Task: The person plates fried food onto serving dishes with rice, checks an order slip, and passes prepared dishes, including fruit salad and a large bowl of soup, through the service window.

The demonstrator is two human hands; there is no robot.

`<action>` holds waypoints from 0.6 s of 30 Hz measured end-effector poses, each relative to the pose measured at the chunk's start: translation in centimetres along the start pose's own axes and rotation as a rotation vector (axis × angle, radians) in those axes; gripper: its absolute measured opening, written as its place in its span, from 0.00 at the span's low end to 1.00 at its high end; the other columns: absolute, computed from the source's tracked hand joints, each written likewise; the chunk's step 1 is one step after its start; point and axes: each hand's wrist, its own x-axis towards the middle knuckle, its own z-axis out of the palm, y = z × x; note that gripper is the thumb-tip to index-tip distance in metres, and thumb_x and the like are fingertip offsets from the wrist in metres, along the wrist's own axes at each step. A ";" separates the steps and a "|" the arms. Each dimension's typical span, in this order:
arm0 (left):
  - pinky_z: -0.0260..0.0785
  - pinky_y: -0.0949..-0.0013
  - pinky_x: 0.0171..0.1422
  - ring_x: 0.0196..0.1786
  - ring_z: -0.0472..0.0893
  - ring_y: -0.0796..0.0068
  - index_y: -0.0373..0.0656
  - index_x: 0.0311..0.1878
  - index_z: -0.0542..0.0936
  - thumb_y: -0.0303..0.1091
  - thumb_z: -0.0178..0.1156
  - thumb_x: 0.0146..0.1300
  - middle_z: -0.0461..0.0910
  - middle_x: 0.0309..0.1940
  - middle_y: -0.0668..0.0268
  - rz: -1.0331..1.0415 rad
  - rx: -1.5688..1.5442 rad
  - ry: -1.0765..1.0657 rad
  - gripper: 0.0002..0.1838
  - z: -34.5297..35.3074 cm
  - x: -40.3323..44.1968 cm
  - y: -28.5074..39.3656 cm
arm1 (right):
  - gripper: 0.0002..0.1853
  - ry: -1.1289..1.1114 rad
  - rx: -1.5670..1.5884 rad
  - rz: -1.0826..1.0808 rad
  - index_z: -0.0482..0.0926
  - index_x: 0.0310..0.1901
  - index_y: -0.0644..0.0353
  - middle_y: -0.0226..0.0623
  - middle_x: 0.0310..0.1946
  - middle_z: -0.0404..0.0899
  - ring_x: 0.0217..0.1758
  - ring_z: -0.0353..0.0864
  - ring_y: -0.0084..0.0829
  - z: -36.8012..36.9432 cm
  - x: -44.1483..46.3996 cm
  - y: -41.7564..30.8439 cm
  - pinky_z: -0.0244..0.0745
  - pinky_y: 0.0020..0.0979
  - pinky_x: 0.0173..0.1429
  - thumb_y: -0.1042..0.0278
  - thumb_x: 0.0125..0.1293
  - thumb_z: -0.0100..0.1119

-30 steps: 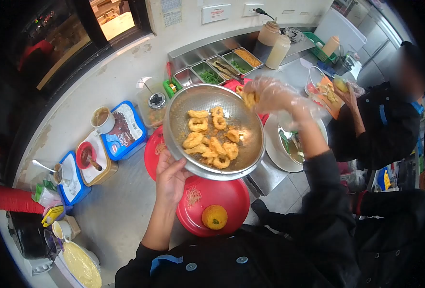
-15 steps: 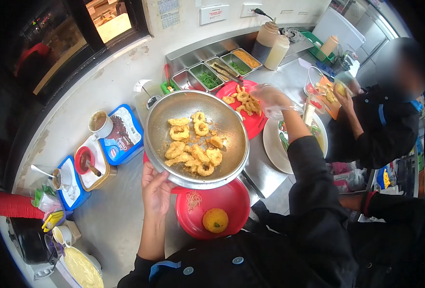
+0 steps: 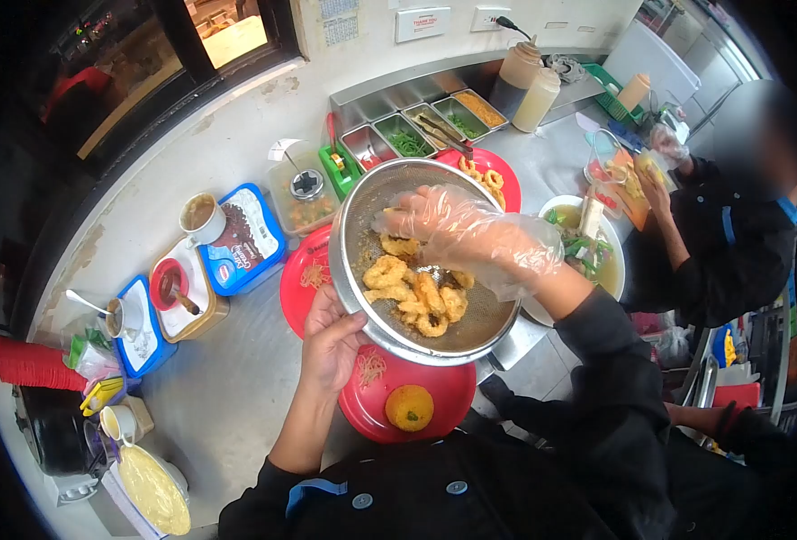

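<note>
My left hand (image 3: 331, 337) grips the near left rim of a round metal strainer (image 3: 351, 270), thumb on top. The strainer is tilted and holds golden fried squid rings (image 3: 430, 306). My right hand (image 3: 443, 225), in a clear plastic glove, reaches inside with its fingers curled round some of the rings; its fingertips are partly hidden. More rings lie on a red plate (image 3: 506, 166) behind the strainer. Below it, another red plate (image 3: 452, 382) carries a yellow rice mound (image 3: 409, 408) and a little shredded garnish (image 3: 371, 367). A third red plate (image 3: 295, 292) shows at the left.
Metal topping trays (image 3: 407, 144) line the wall, with tongs (image 3: 443, 130) across them. Sauce bottles (image 3: 536, 99) stand beyond. On the right are a white soup bowl (image 3: 621, 261) and a co-worker (image 3: 731, 225) handling food. Blue-lidded tubs (image 3: 272, 238) sit at the left.
My right hand has come from the far red plate into the strainer. The strainer has shifted right in view and tilts more. The co-worker's gloved hand has lifted.
</note>
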 end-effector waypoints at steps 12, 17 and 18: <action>0.81 0.60 0.44 0.42 0.82 0.66 0.41 0.43 0.68 0.18 0.54 0.58 0.79 0.42 0.57 -0.016 -0.004 0.093 0.11 -0.9 -0.7 0.1 | 0.18 0.307 0.307 0.258 0.82 0.43 0.59 0.41 0.43 0.82 0.45 0.80 0.39 -1.2 -2.4 6.3 0.75 0.33 0.51 0.72 0.46 0.62; 0.81 0.60 0.44 0.43 0.82 0.65 0.41 0.41 0.68 0.18 0.53 0.59 0.78 0.43 0.56 0.005 0.028 0.072 0.10 -2.3 -0.8 0.6 | 0.19 0.060 0.063 0.725 0.82 0.44 0.58 0.44 0.37 0.83 0.41 0.82 0.38 2.3 -2.1 18.8 0.76 0.34 0.47 0.63 0.48 0.62; 0.81 0.60 0.44 0.43 0.82 0.65 0.41 0.41 0.67 0.18 0.52 0.59 0.78 0.42 0.56 0.021 0.018 0.083 0.10 -2.2 -0.8 0.7 | 0.20 0.108 0.060 0.791 0.82 0.45 0.57 0.45 0.38 0.83 0.42 0.82 0.38 3.9 -2.0 19.9 0.76 0.35 0.49 0.62 0.48 0.63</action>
